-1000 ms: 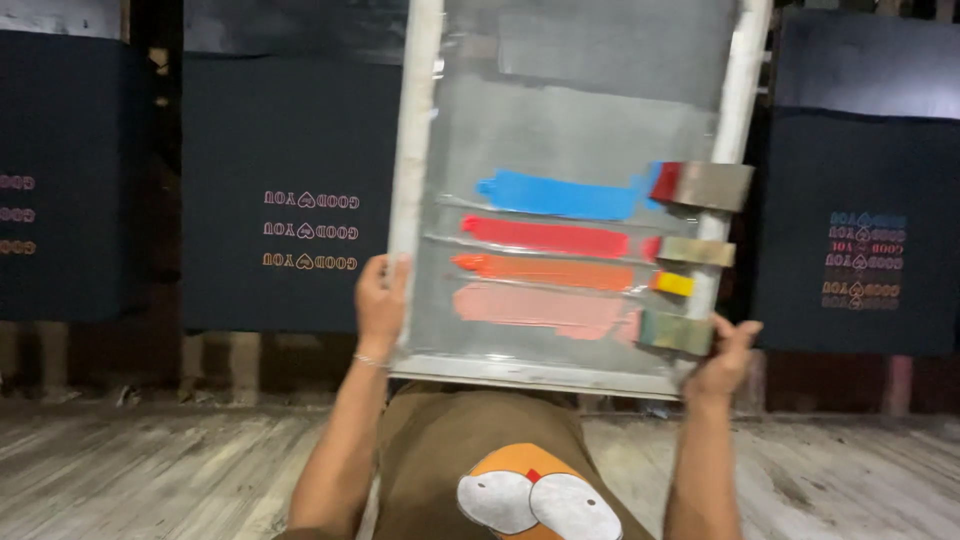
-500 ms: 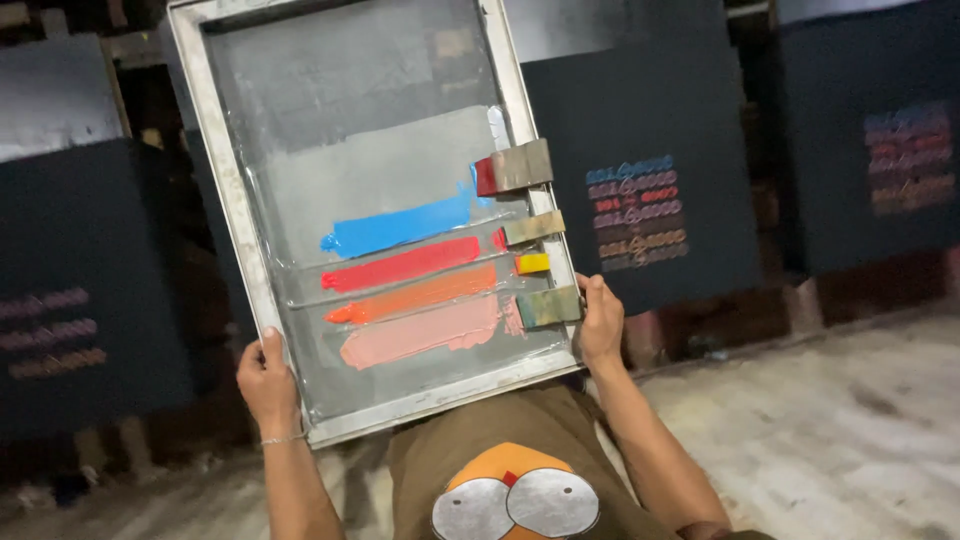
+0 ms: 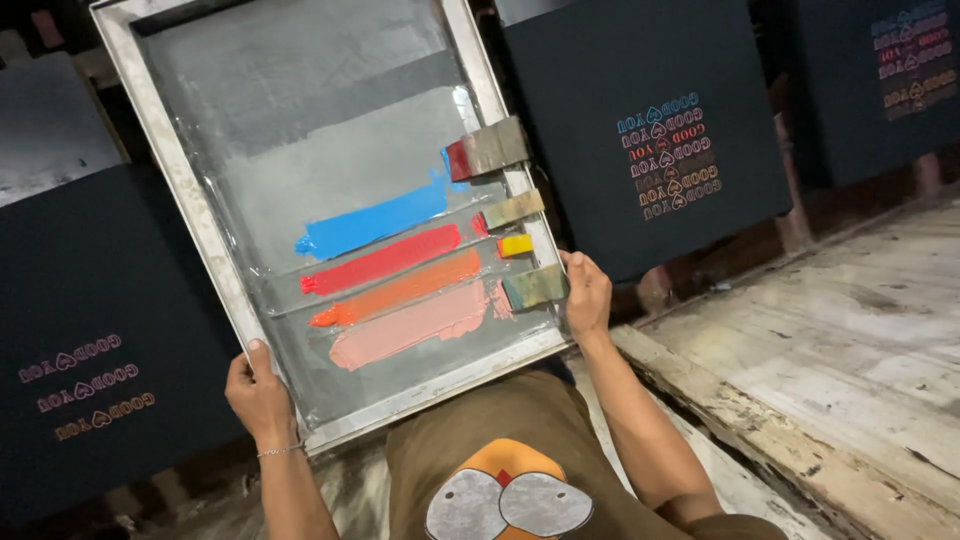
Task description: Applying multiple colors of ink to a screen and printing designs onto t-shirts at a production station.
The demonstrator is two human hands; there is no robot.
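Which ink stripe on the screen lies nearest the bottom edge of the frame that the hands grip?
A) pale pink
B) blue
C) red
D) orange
A: the pale pink stripe is the last of the four, closest to the bottom rail of the screen frame, which the left hand and right hand hold; blue is farthest from that rail.

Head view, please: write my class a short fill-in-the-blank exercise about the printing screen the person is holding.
1. Both hands, left hand and right hand, grip the metal-framed ____.
2. The topmost ink stripe on the mesh is ____.
3. The number of small squeegee blocks along the frame's right side is ____.

Missing words: screen; blue; four.
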